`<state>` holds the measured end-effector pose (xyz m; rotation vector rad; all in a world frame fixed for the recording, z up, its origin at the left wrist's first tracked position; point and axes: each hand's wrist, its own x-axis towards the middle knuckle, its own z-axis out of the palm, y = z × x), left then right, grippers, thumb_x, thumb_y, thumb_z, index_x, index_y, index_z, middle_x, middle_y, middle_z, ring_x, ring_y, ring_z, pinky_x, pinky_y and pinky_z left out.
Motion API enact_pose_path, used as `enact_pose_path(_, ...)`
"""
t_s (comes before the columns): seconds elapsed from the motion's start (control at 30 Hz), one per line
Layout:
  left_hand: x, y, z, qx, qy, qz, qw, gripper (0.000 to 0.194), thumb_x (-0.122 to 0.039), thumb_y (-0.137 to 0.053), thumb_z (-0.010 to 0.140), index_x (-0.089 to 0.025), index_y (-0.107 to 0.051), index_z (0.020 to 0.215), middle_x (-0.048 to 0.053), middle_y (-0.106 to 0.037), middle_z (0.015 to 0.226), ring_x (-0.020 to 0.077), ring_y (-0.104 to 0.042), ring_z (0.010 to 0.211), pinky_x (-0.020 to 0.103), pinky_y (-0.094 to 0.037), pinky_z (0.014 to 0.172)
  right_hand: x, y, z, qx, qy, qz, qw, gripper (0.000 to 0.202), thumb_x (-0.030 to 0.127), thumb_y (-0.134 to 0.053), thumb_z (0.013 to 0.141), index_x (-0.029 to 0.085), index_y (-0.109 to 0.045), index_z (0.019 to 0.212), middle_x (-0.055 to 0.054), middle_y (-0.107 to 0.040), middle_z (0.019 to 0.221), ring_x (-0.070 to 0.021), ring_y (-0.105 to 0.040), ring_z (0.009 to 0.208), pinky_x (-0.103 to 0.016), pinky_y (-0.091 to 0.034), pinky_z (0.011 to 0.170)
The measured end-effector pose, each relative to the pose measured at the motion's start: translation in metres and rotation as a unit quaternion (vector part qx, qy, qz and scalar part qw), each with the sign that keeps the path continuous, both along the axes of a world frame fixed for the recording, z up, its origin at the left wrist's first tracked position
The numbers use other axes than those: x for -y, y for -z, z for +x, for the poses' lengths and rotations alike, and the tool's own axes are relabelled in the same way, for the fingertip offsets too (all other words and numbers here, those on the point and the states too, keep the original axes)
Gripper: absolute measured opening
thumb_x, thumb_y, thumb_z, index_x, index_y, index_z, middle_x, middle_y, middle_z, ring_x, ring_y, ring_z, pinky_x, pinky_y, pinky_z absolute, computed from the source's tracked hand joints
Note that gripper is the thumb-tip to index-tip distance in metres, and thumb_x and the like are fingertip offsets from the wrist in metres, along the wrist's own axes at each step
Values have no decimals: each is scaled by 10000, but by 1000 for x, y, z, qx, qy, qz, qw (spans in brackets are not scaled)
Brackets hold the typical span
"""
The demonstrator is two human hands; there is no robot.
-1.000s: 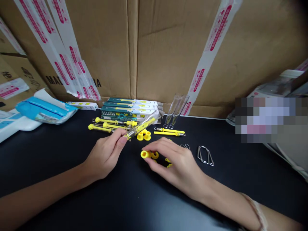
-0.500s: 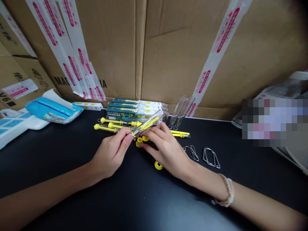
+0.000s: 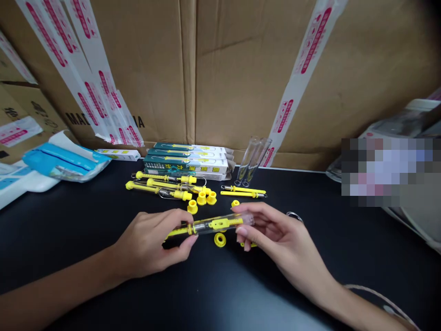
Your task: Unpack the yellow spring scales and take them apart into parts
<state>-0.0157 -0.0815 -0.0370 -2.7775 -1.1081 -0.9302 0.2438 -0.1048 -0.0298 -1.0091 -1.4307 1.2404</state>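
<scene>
Nearly level between my hands is a spring scale (image 3: 220, 224) with a clear tube and yellow inner parts. My left hand (image 3: 155, 241) pinches its left end, where a yellow strip sticks out of the tube. Thumb and fingers of my right hand (image 3: 275, 234) close around the tube's right end. Below the tube lies a yellow ring cap (image 3: 220, 239). Just behind it stand several yellow caps (image 3: 201, 198), and one more cap (image 3: 235, 203) is by my right fingertips. A metal hook (image 3: 295, 216) is partly hidden behind my right hand.
Several assembled spring scales (image 3: 165, 186) lie in front of stacked boxes (image 3: 186, 161). Two yellow strips with springs (image 3: 243, 191) lie beside them. Clear tubes (image 3: 253, 161) stand upright by the cardboard wall (image 3: 234, 82). A blue packet (image 3: 67, 158) is left, a blurred plastic container (image 3: 389, 124) right.
The spring scale has come down from a raised tilt to nearly level, closer to me. My right hand has left the yellow caps and is now at the tube's right end.
</scene>
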Motion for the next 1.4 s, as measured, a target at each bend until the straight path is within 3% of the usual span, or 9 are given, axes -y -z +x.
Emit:
enact_pose_path(0.13,6,-1,1,54,-5,4,999,243,-250,-620,844,-252,-616,1087,-57,-723,758,87,-674,581,186,-508,605,4,5,-5,-22,-13,-39,999,274,334,-781,834,194,-715,1060,-21,-730,766,-133,-679,648,-242,-597,613)
enact_pose_path(0.33,15,-6,2,94,10,-13,995,300,-229,-609,800,-275,-610,1096,-22,-772,840,137,-719,647,236,-559,628,8,4,-15,-26,-11,-64,998,345,397,-810,794,187,-719,1052,-36,-745,829,-148,-694,676,-275,-602,655)
enact_pose_path(0.57,18,-5,4,95,0,-34,995,369,-312,-627,762,-269,-614,1128,-29,-748,806,70,-512,349,246,-451,402,12,2,-20,-86,0,-71,994,330,333,-847,759,218,-624,974,5,-749,765,-129,-698,643,-231,-593,630)
enact_pose_path(0.67,14,-2,6,76,-16,33,996,266,-314,-685,809,-281,-637,1068,-56,-755,753,98,-639,462,227,-500,478,13,2,-17,-59,8,-55,997,311,317,-858,747,223,-612,910,5,-765,776,-137,-715,639,-234,-600,635)
enact_pose_path(0.77,11,1,7,57,-27,78,995,186,-315,-709,859,-306,-662,1039,-87,-769,757,95,-696,536,218,-507,534,12,1,-8,5,13,-10,1000,276,288,-852,758,228,-708,986,4,-777,784,-149,-741,685,-236,-615,698)
enact_pose_path(0.93,10,1,6,32,-16,75,997,246,-296,-730,860,-325,-646,1089,-116,-729,691,80,-677,508,231,-465,503,7,-6,5,25,13,12,1000,160,324,-760,853,228,-811,970,-30,-789,826,-126,-699,594,-227,-617,603)
enact_pose_path(1.4,7,0,7,34,-27,64,997,140,-337,-685,898,-288,-640,1021,-83,-793,837,125,-748,607,233,-566,571,-3,-13,11,39,74,-8,996,286,437,-857,718,198,-766,845,-58,-766,878,-179,-712,748,-268,-620,677)
